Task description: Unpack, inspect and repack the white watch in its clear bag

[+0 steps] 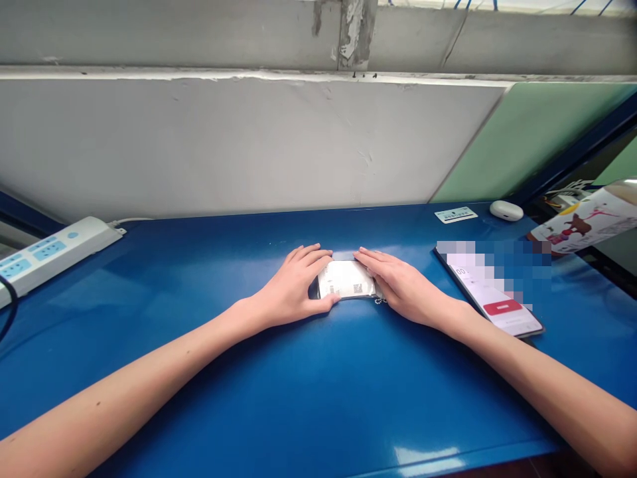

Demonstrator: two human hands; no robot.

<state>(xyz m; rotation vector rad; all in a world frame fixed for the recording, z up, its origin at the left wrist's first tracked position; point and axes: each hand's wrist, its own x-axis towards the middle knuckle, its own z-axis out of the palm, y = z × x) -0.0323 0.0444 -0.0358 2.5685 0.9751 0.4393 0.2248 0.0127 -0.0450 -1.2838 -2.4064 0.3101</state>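
A small flat white packet (346,280) lies on the blue table, with a dark square code printed near its lower right. My left hand (300,282) grips its left end, thumb at the near edge and fingers at the far edge. Over the right end, my right hand (395,282) is closed with its fingers together, hiding that end and its own thumb. A bit of pale beading or print (380,301) shows just under the right hand; I cannot make out what it is.
On the blue table (318,392), a phone (490,295) with a lit screen lies beside my right forearm. Behind it are a card (456,214) and a white earbud case (506,210). A printed package (587,219) stands far right. A power strip (54,255) sits at the left.
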